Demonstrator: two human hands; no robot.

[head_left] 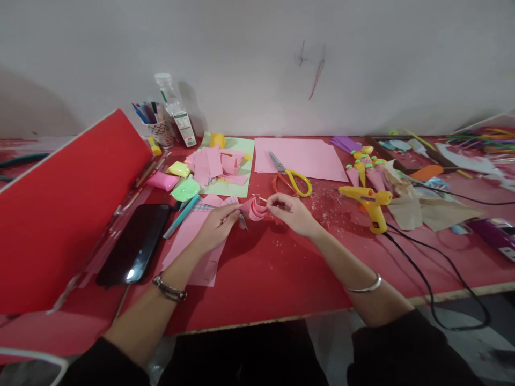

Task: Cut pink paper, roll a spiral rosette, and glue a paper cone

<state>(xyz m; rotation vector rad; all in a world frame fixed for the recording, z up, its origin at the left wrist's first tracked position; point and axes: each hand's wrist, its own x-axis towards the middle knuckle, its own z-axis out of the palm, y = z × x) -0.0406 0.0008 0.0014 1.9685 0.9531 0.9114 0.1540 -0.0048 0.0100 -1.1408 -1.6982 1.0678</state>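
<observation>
Between my two hands, above the red table, is a curled pink paper piece (256, 209) with several layered folds. My left hand (218, 224) pinches its left end between thumb and fingers. My right hand (290, 212) pinches its right edge, fingertips pressed together. Under and beside my left hand lie pink paper sheets (201, 268) and a teal pen-like stick (182, 216). Just beyond my right hand rest scissors (290, 176) with one yellow and one orange handle, their blades on a stack of pink paper (314, 155).
To the right lies a yellow glue gun (370, 206), its black cord (426, 284) hanging past the table edge. On the left are a black phone (134, 244) and a raised red board (68, 214). A pen cup (160, 131) and bottle (177, 112) stand by the wall.
</observation>
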